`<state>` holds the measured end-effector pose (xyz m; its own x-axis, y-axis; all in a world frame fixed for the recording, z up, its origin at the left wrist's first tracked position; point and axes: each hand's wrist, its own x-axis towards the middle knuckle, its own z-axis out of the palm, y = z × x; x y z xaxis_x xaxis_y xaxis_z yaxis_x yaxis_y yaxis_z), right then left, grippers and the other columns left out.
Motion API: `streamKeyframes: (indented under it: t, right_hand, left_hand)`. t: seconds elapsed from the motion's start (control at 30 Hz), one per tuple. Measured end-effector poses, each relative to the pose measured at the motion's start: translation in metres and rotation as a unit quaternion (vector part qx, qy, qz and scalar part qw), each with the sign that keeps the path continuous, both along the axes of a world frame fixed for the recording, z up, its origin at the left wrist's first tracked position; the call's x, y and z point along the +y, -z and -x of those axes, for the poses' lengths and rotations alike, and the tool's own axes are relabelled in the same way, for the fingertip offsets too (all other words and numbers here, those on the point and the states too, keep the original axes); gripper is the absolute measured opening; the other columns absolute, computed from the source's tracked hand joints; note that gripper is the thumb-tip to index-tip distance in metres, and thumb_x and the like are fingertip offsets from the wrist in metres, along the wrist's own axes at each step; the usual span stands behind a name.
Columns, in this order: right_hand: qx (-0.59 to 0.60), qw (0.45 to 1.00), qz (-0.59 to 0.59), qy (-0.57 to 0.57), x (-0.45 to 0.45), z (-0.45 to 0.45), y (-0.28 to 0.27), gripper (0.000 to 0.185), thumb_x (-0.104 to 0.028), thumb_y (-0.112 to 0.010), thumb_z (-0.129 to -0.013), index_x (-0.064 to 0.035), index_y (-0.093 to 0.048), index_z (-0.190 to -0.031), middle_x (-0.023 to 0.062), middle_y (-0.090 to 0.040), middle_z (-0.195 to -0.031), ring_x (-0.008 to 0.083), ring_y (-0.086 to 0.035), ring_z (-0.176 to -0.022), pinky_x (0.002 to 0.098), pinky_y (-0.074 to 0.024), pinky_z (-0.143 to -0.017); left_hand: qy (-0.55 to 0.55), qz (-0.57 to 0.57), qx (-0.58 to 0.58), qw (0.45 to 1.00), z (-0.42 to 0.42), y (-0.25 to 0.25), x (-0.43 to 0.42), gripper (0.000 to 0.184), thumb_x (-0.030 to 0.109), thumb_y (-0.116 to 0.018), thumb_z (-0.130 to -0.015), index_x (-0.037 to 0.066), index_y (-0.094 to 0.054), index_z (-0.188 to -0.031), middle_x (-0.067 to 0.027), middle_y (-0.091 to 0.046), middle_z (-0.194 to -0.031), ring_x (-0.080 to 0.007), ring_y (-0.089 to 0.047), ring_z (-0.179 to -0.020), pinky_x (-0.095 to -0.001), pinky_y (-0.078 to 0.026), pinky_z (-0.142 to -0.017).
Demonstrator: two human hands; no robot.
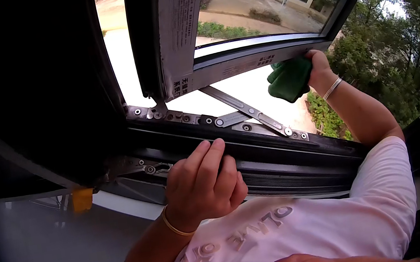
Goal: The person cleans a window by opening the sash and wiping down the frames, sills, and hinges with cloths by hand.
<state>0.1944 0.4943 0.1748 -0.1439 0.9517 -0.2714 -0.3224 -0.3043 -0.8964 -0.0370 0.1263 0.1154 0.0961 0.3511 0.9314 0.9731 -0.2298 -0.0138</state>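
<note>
My right hand [316, 66] is wrapped round a green cloth [290, 80] at the lower edge of the tilted-out window sash [243, 65]. The sash's frame carries a printed protective film. My left hand [208, 179] is over the black window frame [278, 166], its fingers curled and their tips near the frame's edge. Whether anything is between those fingers cannot be made out. Metal hinge arms [248, 110] link the sash to the frame, between my two hands. A bracelet is on each wrist.
A second metal hinge [150, 168] lies left of my left hand. An orange-yellow piece [83, 199] is at the lower left, above a grey surface [68, 251]. Outside are trees [383, 61], houses and a paved yard.
</note>
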Motion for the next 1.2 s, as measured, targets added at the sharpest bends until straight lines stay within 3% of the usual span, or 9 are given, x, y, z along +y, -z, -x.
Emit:
streamKeyframes:
  t: [0.4, 0.5, 0.63, 0.77, 0.9, 0.93, 1.07, 1.17, 1.2]
  right_hand:
    - [0.043, 0.982, 0.091, -0.159, -0.138, 0.095, -0.021, 0.035, -0.008, -0.045, -0.079, 0.0133, -0.054, -0.106, 0.0302, -0.063, -0.107, 0.0459, -0.065, -0.097, 0.0554, -0.0511, -0.102]
    - [0.026, 0.958, 0.116, -0.26, -0.15, 0.103, -0.009, 0.035, -0.005, -0.049, -0.075, 0.0111, -0.057, -0.105, 0.0258, -0.066, -0.1, 0.0402, -0.067, -0.091, 0.0482, -0.0547, -0.096]
    - [-0.093, 0.94, 0.016, -0.329, -0.132, 0.104, 0.015, 0.016, -0.004, -0.054, -0.072, 0.0047, -0.064, -0.081, 0.0195, -0.066, -0.08, 0.0294, -0.066, -0.077, 0.0398, -0.0562, -0.082]
    - [-0.077, 0.917, 0.116, -0.373, -0.138, 0.116, 0.007, 0.01, 0.001, -0.055, -0.068, 0.0021, -0.064, -0.073, 0.0146, -0.063, -0.071, 0.0257, -0.063, -0.071, 0.0359, -0.0557, -0.076]
    - [-0.052, 0.846, 0.017, -0.531, -0.131, 0.106, 0.002, 0.044, 0.005, -0.05, -0.063, 0.0062, -0.065, -0.104, 0.0175, -0.069, -0.095, 0.0245, -0.067, -0.085, 0.0342, -0.0568, -0.078]
    - [-0.055, 0.845, 0.013, -0.532, -0.133, 0.101, -0.001, 0.063, 0.008, -0.047, -0.062, 0.0058, -0.06, -0.123, 0.0172, -0.068, -0.107, 0.0251, -0.069, -0.091, 0.0345, -0.0576, -0.084]
    - [-0.095, 0.842, -0.002, -0.531, -0.146, 0.1, -0.014, 0.068, 0.013, -0.047, -0.068, 0.0056, -0.053, -0.134, 0.018, -0.066, -0.118, 0.0245, -0.069, -0.103, 0.0327, -0.0551, -0.096]
    - [-0.095, 0.824, -0.029, -0.558, -0.141, 0.121, 0.005, 0.059, 0.01, -0.057, -0.082, -0.0008, -0.053, -0.139, 0.0129, -0.065, -0.126, 0.0202, -0.067, -0.107, 0.0301, -0.0535, -0.095]
    - [-0.175, 0.819, -0.107, -0.537, -0.138, 0.134, 0.01, 0.063, 0.01, -0.062, -0.081, -0.0029, -0.052, -0.142, 0.0101, -0.065, -0.128, 0.0189, -0.063, -0.113, 0.0295, -0.0507, -0.098]
  left_hand:
    - [0.0, -0.042, -0.025, 0.999, 0.0, 0.006, 0.0, 0.02, 0.021, -0.06, -0.078, 0.009, -0.067, -0.093, -0.0113, -0.068, -0.112, -0.0215, -0.062, -0.081, -0.0335, -0.048, -0.071]
    - [-0.005, -0.048, -0.03, 0.998, 0.001, 0.006, 0.001, 0.019, 0.021, -0.06, -0.078, 0.009, -0.067, -0.092, -0.0103, -0.069, -0.111, -0.0209, -0.062, -0.079, -0.0329, -0.047, -0.07]
    - [-0.007, -0.044, -0.048, 0.998, -0.001, 0.005, 0.001, 0.018, 0.021, -0.061, -0.078, 0.01, -0.067, -0.09, -0.0092, -0.069, -0.109, -0.0202, -0.062, -0.076, -0.0321, -0.046, -0.069]
    - [-0.015, -0.035, -0.046, 0.998, 0.0, 0.005, 0.002, 0.019, 0.022, -0.06, -0.078, 0.01, -0.067, -0.091, -0.0088, -0.069, -0.109, -0.0198, -0.061, -0.074, -0.0316, -0.046, -0.068]
    - [-0.007, -0.036, -0.042, 0.998, 0.001, 0.006, 0.002, 0.019, 0.022, -0.06, -0.079, 0.01, -0.067, -0.091, -0.0087, -0.069, -0.11, -0.02, -0.06, -0.076, -0.0323, -0.045, -0.07]
    - [-0.007, -0.036, -0.042, 0.998, 0.001, 0.005, 0.002, 0.019, 0.022, -0.06, -0.079, 0.009, -0.067, -0.091, -0.0086, -0.069, -0.111, -0.0201, -0.06, -0.077, -0.0326, -0.045, -0.07]
    - [-0.004, -0.035, -0.041, 0.999, -0.002, 0.004, 0.001, 0.02, 0.023, -0.061, -0.078, 0.009, -0.067, -0.092, -0.0086, -0.069, -0.111, -0.0205, -0.06, -0.079, -0.0329, -0.045, -0.07]
    - [-0.006, -0.024, -0.04, 0.999, -0.001, 0.001, 0.0, 0.02, 0.022, -0.062, -0.077, 0.009, -0.068, -0.091, -0.0088, -0.069, -0.111, -0.0212, -0.06, -0.078, -0.0331, -0.046, -0.071]
    - [-0.001, -0.024, -0.042, 0.999, -0.001, 0.002, 0.001, 0.02, 0.022, -0.062, -0.077, 0.009, -0.068, -0.091, -0.0089, -0.068, -0.111, -0.0215, -0.06, -0.078, -0.0334, -0.046, -0.071]
